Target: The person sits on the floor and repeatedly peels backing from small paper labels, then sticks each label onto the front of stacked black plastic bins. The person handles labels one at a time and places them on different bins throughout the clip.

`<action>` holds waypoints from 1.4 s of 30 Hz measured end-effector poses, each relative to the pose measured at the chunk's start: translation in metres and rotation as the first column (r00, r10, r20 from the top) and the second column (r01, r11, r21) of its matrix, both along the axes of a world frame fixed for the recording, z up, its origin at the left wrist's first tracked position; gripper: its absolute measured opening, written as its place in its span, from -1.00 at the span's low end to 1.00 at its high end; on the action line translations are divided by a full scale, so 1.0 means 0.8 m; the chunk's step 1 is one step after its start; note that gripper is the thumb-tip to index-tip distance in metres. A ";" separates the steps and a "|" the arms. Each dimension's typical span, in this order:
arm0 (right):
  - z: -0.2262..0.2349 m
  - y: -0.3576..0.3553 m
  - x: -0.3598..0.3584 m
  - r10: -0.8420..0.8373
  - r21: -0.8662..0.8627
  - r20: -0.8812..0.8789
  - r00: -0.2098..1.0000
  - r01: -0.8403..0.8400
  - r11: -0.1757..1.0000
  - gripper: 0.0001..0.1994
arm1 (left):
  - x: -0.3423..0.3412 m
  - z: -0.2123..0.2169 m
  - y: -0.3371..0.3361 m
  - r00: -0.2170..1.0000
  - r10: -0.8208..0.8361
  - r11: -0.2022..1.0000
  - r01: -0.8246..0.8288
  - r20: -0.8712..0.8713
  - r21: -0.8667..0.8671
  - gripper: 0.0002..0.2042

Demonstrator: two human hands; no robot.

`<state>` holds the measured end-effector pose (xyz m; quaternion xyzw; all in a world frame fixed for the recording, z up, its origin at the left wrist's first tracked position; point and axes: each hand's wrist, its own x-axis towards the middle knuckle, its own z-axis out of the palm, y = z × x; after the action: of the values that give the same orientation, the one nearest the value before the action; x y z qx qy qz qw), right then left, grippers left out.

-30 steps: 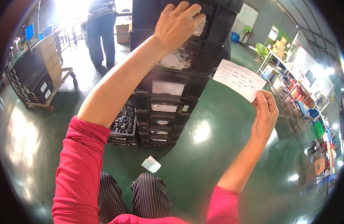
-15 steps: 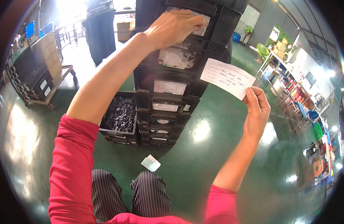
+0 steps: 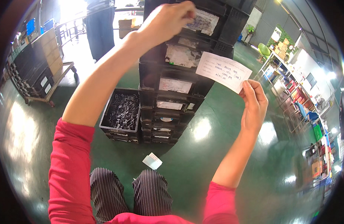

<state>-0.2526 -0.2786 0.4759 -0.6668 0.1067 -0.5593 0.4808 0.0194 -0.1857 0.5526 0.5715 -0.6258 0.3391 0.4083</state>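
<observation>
Between the thumb and fingers of my right hand (image 3: pixel 254 102) is a white paper label (image 3: pixel 224 71) with handwriting, held by its lower right corner. It is raised beside a tall stack of black plastic crates (image 3: pixel 149 78). My left hand (image 3: pixel 168 20) is up at the stack's upper part, its fingers curled together in front of a worn white label (image 3: pixel 206 23) stuck on a crate. Whether anything is between those fingertips cannot be made out. More worn labels, such as a torn one (image 3: pixel 181 56) and a white one (image 3: pixel 175 85), mark the crates lower down.
An open black crate (image 3: pixel 121 112) of small dark parts stands left of the stack. Small papers (image 3: pixel 152 161) lie on the green floor before my knees. A loaded trolley (image 3: pixel 49 71) is at far left, a person in dark trousers (image 3: pixel 100 33) behind, shelving (image 3: pixel 291 86) at right.
My left hand has drawn back leftward from the upper crate's label, uncovering more of it. The paper label in my right hand has shifted slightly left. The stack appears farther right in view.
</observation>
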 end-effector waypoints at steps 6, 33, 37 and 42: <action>0.012 -0.013 0.001 -0.052 -0.014 0.039 0.998 0.052 0.999 -0.86 | -0.019 -0.018 0.048 0.997 -0.069 0.993 0.067 -0.021 -0.096 -0.86; -0.013 -0.013 -0.023 -0.059 0.058 0.061 0.996 0.056 0.997 -0.87 | -0.032 -0.014 -0.016 0.979 0.026 0.994 -0.003 0.203 -0.111 -0.77; -0.018 -0.012 -0.031 -0.079 0.059 0.069 0.995 0.075 0.995 -0.87 | -0.037 -0.006 -0.042 0.945 0.110 0.987 -0.067 0.309 -0.146 -0.79; -0.024 -0.023 -0.049 -0.104 0.058 0.046 0.993 0.102 0.993 -0.86 | -0.040 -0.004 -0.039 0.879 0.142 0.988 -0.102 0.455 -0.112 -0.89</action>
<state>-0.2919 -0.2968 0.4568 -0.6328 0.1446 -0.5965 0.4721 -0.0126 -0.2172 0.5492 0.4950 -0.6526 0.5165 0.2497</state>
